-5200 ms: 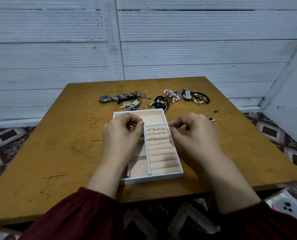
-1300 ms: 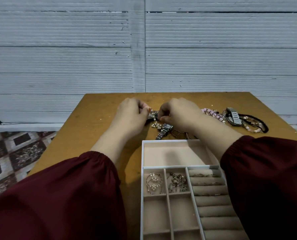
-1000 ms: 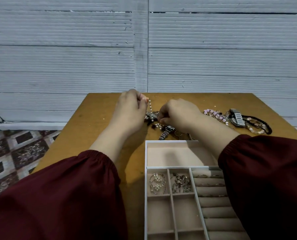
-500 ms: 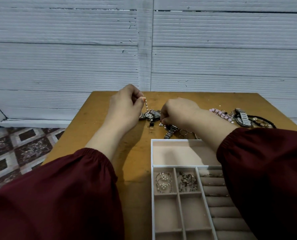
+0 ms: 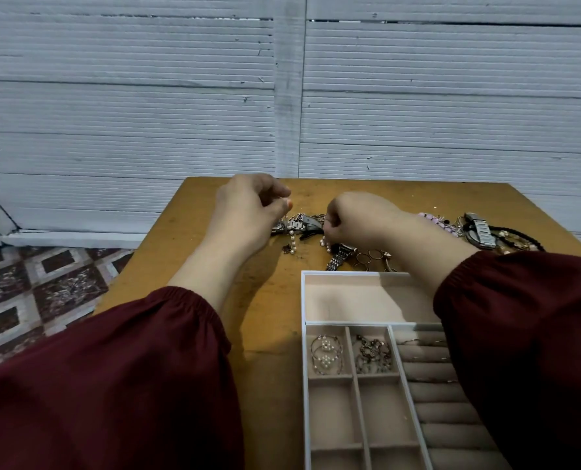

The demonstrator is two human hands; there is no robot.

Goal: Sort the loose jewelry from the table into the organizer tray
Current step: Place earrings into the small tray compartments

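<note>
White ribbed wall panels stood behind a scuffed wooden table [image 5: 194,239] as a person in dark red sleeves [image 5: 112,385] worked beside a white organizer tray [image 5: 303,300].

The left hand [image 5: 245,215] pinched a pearl strand [image 5: 293,240] between thumb and forefinger, its beads hanging to the table beside a silver watch [image 5: 301,224]. The right hand [image 5: 356,218] had its fingers curled down just right of that watch; what they gripped could not be told. A second watch [image 5: 341,254] and several loose rings [image 5: 370,257] lay just beyond the tray, with a pink beaded bracelet [image 5: 433,220] and a third watch [image 5: 480,228] farther right. In the tray, pearl hoop earrings [image 5: 326,354] filled one small compartment and dark metal pieces [image 5: 373,354] the next.
</note>
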